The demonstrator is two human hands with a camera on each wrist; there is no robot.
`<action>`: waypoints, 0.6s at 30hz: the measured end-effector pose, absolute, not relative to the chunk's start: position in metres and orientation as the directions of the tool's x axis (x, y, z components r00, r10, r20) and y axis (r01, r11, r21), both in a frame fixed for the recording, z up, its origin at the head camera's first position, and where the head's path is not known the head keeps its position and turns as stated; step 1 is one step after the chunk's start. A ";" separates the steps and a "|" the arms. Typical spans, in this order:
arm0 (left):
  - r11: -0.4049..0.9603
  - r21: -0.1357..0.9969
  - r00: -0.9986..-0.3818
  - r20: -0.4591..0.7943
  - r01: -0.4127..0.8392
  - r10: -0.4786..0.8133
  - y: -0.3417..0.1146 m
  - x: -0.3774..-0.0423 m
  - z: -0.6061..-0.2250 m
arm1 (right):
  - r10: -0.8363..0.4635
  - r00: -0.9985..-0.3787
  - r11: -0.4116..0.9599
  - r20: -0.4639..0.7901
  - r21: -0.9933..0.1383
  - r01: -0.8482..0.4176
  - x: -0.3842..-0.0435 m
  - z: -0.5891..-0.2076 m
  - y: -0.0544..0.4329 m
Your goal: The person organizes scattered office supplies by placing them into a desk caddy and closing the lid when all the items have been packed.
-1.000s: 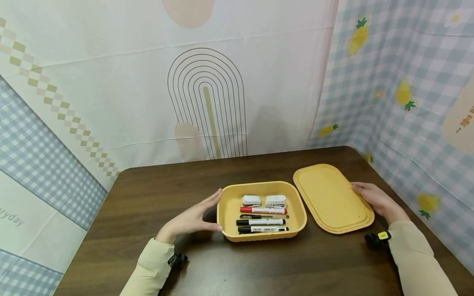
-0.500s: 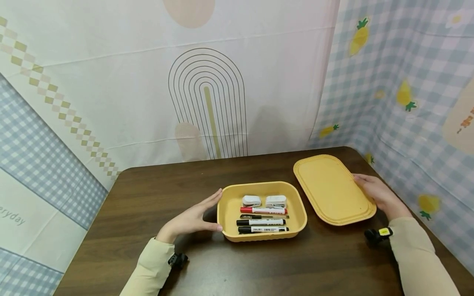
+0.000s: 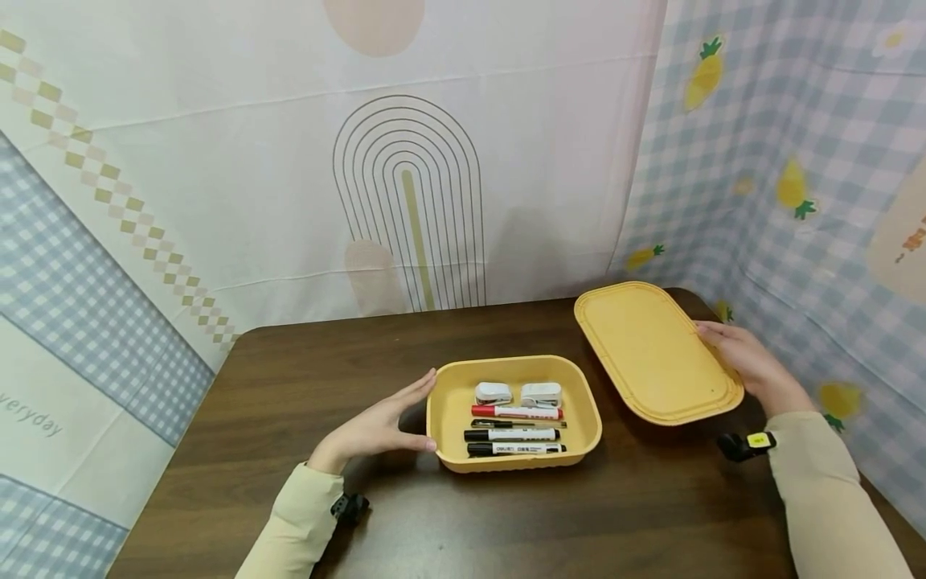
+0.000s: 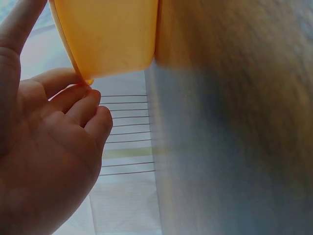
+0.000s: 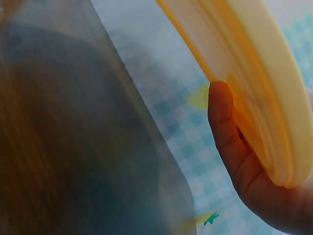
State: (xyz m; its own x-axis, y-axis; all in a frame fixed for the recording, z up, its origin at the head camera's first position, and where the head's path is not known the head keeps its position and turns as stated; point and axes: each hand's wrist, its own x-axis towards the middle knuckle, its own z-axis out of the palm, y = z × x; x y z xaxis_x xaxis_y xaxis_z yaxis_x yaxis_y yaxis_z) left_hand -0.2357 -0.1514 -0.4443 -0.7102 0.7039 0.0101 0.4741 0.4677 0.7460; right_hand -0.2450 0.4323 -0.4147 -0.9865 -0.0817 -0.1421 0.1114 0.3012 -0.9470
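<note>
In the head view, a yellow rectangular box with rounded corners stands on the table. My left hand holds its left end, thumb at the near corner and fingertips at the far corner. The left wrist view shows my fingers against the rim of the box. Inside lie two small white staplers, a red marker, a slim black pen and two black markers. My right hand grips the right edge of the matching yellow lid, raised off the table; the right wrist view shows the lid's edge.
The dark brown wooden table has its back edge against a printed curtain. A checked curtain with pineapples hangs close on the right side. Black wrist cameras sit on both sleeves.
My right hand has raised the lid and moved it slightly away toward the back right. The left hand and the box have stayed in place.
</note>
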 end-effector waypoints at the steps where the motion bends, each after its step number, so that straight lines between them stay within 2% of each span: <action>1: 0.468 0.745 -0.711 0.010 0.475 0.704 -0.151 -0.236 -0.444 | -0.089 -0.986 0.297 -0.139 -0.949 0.107 -0.246 -0.413 0.431; 10: 0.485 0.732 -0.711 -0.001 0.478 0.703 -0.151 -0.236 -0.445 | -0.143 -0.979 0.231 -0.143 -0.967 0.108 -0.253 -0.393 0.407; 18: 0.483 0.731 -0.711 0.004 0.481 0.703 -0.152 -0.239 -0.447 | -0.253 -0.964 0.172 -0.081 -0.984 0.037 -0.258 -0.378 0.376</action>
State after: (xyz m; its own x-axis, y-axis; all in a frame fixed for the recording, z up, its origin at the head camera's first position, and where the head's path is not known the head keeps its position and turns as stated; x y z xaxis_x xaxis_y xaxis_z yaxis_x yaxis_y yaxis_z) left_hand -0.2386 -0.1522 -0.4466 -0.7112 0.7030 0.0036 0.4814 0.4834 0.7312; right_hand -0.2582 0.3757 -0.3781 -0.9642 -0.2527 -0.0806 0.0372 0.1721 -0.9844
